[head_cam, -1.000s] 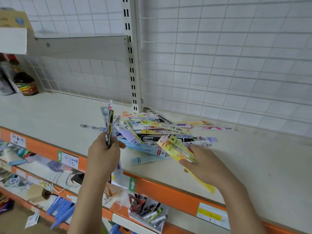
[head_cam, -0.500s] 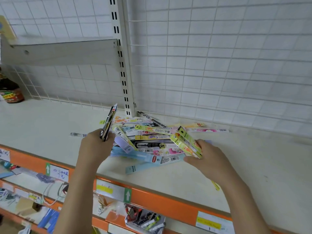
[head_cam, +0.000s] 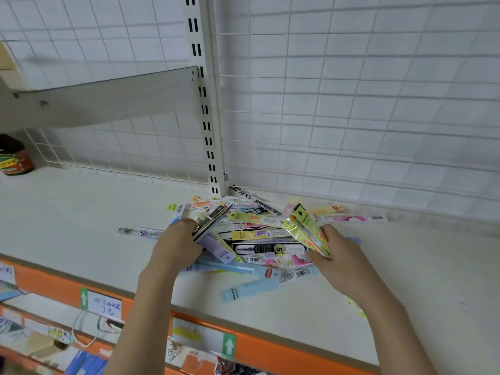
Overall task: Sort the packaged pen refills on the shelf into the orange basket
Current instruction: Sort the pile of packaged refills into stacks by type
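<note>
A loose pile of packaged pen refills lies on the white shelf, in front of the slotted upright. My left hand grips a thin stack of black-edged refill packs, held on edge over the pile's left side. My right hand grips a fan of yellow-green refill packs at the pile's right side; one long yellow pack sticks out below the wrist. No orange basket is in view.
A white wire grid backs the shelf, and a slotted post with a bracket stands behind the pile. A dark jar sits far left. The orange shelf edge carries price labels; lower shelves hold stationery.
Both hands have moved forward and down onto the pile, still holding their packs. The view has tilted up, away from the lower shelves.
</note>
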`<move>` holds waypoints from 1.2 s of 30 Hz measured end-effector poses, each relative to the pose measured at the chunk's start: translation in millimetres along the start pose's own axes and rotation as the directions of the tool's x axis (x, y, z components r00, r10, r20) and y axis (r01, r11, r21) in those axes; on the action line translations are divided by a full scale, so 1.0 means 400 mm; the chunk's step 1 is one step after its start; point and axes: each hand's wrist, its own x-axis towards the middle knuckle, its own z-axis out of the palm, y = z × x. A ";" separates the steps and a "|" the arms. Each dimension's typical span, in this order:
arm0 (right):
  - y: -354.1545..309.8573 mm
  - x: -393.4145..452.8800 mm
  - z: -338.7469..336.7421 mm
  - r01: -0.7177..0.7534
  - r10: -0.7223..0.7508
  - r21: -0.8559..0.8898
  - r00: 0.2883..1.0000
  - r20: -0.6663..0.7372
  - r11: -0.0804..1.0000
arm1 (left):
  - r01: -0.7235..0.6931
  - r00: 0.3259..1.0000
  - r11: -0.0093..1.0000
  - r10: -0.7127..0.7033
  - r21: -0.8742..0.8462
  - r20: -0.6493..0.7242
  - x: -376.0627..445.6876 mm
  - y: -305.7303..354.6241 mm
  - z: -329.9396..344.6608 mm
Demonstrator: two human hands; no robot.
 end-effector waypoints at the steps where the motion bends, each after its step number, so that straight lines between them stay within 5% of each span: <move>1: -0.006 0.004 0.002 0.000 0.000 0.006 1.000 0.006 1.000 | 0.007 1.000 1.000 -0.007 -0.003 -0.005 0.000 0.000 0.004; 11: -0.048 0.073 0.004 0.037 -0.036 0.026 0.999 -0.012 0.999 | -0.156 0.942 0.986 0.130 -0.062 -0.310 0.037 0.026 -0.074; 16: -0.061 0.121 -0.002 0.066 -0.069 -0.084 0.997 -0.037 0.994 | -0.240 0.933 0.948 0.166 -0.209 -0.318 0.056 0.048 -0.113; 21: -0.088 0.180 0.017 0.074 -0.071 -0.236 0.997 0.020 0.969 | -0.172 0.954 0.929 0.074 -0.329 -0.292 0.047 0.052 -0.122; 28: -0.121 0.272 0.081 0.042 -0.019 -0.357 0.998 0.066 0.933 | 0.070 0.978 0.959 -0.121 -0.275 -0.171 0.037 -0.007 -0.100; 36: -0.158 0.398 0.112 0.044 -0.028 -0.407 0.999 0.047 0.912 | 0.145 0.970 0.961 -0.185 -0.233 -0.159 0.020 -0.031 -0.085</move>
